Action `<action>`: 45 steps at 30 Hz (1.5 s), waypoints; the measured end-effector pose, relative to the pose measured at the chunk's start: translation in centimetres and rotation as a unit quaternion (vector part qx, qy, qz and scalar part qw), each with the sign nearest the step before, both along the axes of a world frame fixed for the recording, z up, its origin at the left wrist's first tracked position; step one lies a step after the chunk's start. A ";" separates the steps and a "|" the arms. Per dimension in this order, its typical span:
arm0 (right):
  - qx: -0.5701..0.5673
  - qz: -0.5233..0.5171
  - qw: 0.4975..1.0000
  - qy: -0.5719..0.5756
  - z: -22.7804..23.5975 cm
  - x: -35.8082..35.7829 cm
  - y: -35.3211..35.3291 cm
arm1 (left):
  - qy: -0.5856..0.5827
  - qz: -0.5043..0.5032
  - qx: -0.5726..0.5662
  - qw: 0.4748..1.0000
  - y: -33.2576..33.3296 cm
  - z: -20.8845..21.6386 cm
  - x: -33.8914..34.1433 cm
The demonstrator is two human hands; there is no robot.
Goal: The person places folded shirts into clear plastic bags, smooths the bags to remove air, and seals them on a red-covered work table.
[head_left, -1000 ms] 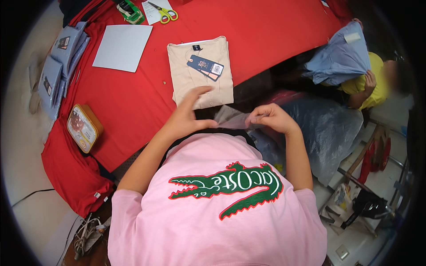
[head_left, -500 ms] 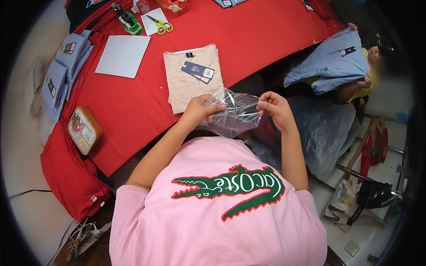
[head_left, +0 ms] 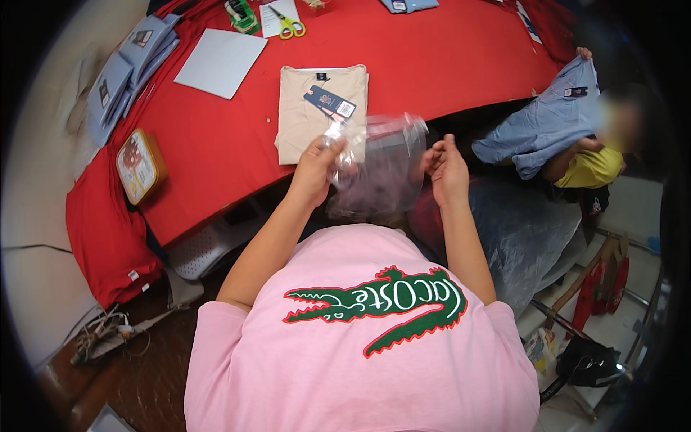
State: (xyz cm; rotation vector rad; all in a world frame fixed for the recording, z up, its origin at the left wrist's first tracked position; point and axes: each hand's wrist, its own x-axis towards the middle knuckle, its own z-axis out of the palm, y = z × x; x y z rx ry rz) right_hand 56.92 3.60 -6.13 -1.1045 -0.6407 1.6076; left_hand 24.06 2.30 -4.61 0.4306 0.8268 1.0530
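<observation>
Between my hands hangs a clear plastic bag (head_left: 385,169), crinkled and see-through, at the near edge of the table. Thumb and fingers of my left hand (head_left: 313,169) are closed on its bunched left side. My right hand (head_left: 448,173) is beside the bag's right edge, one digit pointing up and the others slightly bent and blurred; I see nothing gripped in it. Just beyond lies a folded beige shirt (head_left: 296,108) with a dark blue hang tag (head_left: 324,99) on its front. The bag overlaps the shirt's near right corner.
On the red-covered table (head_left: 216,165) are a white board (head_left: 221,63), green-handled scissors (head_left: 290,27), a green tape dispenser (head_left: 242,16) and a yellow-rimmed tub (head_left: 138,167). Packed blue shirts (head_left: 111,90) are stacked left. At right, another person holds up a blue shirt (head_left: 540,119).
The bag has spread from a crumpled bundle to a longer hanging shape. My right hand has come off its right edge, while my left keeps hold. The view has shifted slightly.
</observation>
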 end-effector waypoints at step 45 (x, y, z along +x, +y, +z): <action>-0.070 0.113 0.963 -0.235 -1.0 4.2 -5.6 | 0.645 -0.181 0.362 0.648 -5.6 -1.0 9.1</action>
